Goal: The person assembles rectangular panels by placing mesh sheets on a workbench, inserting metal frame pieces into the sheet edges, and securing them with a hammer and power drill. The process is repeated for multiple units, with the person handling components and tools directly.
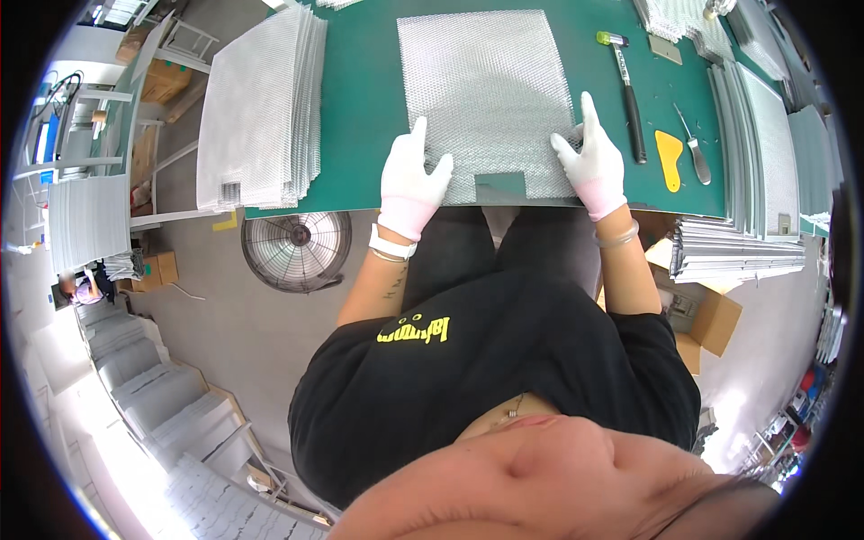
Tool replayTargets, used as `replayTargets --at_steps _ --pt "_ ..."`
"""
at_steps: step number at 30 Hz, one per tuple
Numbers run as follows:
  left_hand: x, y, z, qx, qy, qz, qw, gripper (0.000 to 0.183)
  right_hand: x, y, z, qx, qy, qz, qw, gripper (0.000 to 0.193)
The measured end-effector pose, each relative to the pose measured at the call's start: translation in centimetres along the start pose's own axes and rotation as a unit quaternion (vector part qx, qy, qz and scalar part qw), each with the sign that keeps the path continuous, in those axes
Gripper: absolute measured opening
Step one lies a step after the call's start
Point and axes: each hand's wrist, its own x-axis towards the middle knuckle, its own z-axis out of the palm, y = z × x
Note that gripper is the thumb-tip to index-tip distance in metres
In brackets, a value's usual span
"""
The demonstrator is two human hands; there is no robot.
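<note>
Wearer's head (540,477) closest, then white-gloved left hand (414,178) and matching right hand (592,166), thumbs spread wide, can't tell if gripping, at silvery rectangular mesh sheet (486,76) on flat green tabletop (360,90), could totally buckle if squeezed unevenly.

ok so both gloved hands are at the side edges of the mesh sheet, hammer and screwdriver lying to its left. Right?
Wrong side: the hammer and screwdriver lie to the right of the mesh sheet, as the head view shows. The left hand and right hand, both gloved, are at its side edges, as you said.
</note>
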Motion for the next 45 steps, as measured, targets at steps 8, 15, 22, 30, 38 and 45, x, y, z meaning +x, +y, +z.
replayTargets --at_steps 8,15,22,30,38,45 --pt "0.0 -0.5 0.1 0.003 -0.011 -0.001 1.000 0.066 0.0 0.5 0.6 -0.026 0.016 -0.062 0.998 0.055" --pt "0.1 -0.9 0.5 0.014 -0.012 0.003 1.000 0.065 0.2 0.7 0.4 -0.037 -0.028 -0.054 0.997 0.054" --pt "0.3 -0.6 0.2 -0.003 -0.052 -0.036 0.998 0.067 0.9 0.6 -0.3 -0.057 -0.076 -0.043 0.995 0.054" --pt "2.0 0.3 -1.9 0.124 -0.043 -0.005 0.991 0.073 10.9 5.5 -6.1 -0.132 -0.003 0.016 0.991 0.038" --pt "2.2 -1.7 -1.8 0.136 -0.158 0.109 0.972 0.060 24.7 25.9 -7.9 -0.169 0.037 0.199 0.965 0.085" --pt "-2.2 3.2 -3.3 0.127 0.012 0.107 0.986 0.064 24.3 25.1 -11.0 -0.144 -0.100 0.124 0.977 0.051"
